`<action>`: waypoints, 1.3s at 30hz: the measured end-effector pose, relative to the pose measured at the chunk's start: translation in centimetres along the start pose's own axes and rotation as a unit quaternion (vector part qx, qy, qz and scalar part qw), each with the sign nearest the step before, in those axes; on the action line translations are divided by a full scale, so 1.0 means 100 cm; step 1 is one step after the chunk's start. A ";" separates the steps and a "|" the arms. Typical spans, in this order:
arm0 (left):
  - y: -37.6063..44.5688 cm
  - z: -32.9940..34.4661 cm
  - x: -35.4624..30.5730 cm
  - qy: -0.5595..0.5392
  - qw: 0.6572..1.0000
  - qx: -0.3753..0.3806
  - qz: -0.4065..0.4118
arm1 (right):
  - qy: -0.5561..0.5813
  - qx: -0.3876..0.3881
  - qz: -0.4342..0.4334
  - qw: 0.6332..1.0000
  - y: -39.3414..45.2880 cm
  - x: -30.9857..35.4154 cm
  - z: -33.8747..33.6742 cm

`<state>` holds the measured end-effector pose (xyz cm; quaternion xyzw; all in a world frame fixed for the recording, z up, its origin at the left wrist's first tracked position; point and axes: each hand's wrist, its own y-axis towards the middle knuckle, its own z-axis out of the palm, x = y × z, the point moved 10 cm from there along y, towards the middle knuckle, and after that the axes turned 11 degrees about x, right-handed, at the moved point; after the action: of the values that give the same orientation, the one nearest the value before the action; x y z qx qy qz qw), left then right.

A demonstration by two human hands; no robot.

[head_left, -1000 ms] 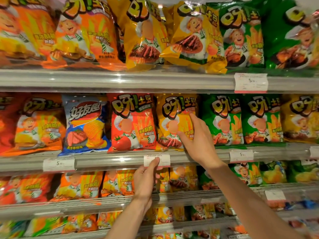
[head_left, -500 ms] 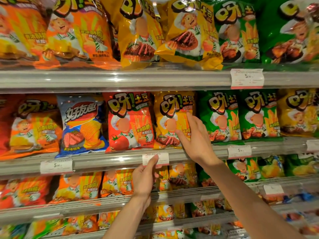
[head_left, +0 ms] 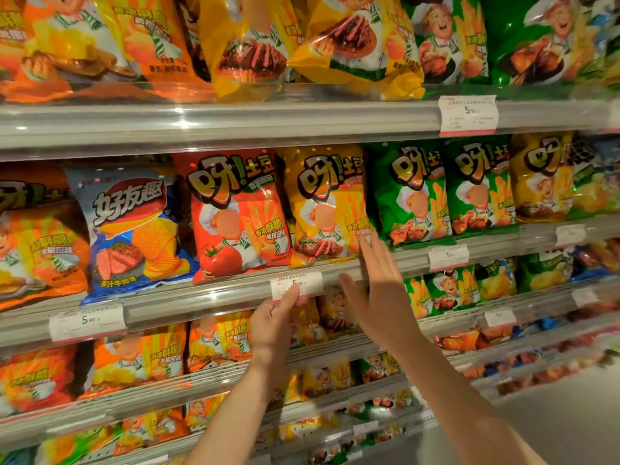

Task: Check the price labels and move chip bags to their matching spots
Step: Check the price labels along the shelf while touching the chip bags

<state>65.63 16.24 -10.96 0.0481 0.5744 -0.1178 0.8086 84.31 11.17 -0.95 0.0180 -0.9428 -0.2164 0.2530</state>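
Progress: early, no bag moved yet as far as I can tell; left hand (head_left: pixel 273 322) pinches white paper price label (head_left: pixel 297 285) on grey metal shelf rail (head_left: pixel 201 297) | right hand (head_left: pixel 377 290) flat, fingers straight, tips touching yellow shiny chip bag (head_left: pixel 327 203) above label | Around: red tomato chip bag (head_left: pixel 235 213) touching it, blue chip bag (head_left: pixel 134 226) looks like the odd one | In the way: green chip bags (head_left: pixel 412 193) packed tight beside.
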 end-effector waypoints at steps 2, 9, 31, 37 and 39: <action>0.000 -0.002 -0.003 0.008 1.000 0.020 0.012 | -0.009 0.032 0.018 0.999 -0.015 -0.009 0.014; -0.020 -0.018 0.006 0.243 0.969 0.038 0.037 | 0.019 0.095 0.093 0.991 -0.071 -0.032 0.047; -0.057 0.154 0.040 0.459 0.886 -0.031 0.060 | 0.204 0.200 0.142 0.948 -0.100 -0.220 -0.030; -0.053 0.229 0.057 0.451 0.890 -0.059 0.036 | 0.367 0.171 0.223 0.887 -0.103 -0.313 -0.064; -0.053 0.239 0.062 0.424 0.903 -0.062 0.016 | 0.402 0.152 0.252 0.867 -0.108 -0.336 -0.076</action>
<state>88.25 5.20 -8.47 0.0524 0.8684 -0.0374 0.4917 116.47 3.15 -15.34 -0.0967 -0.7535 0.0269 0.6498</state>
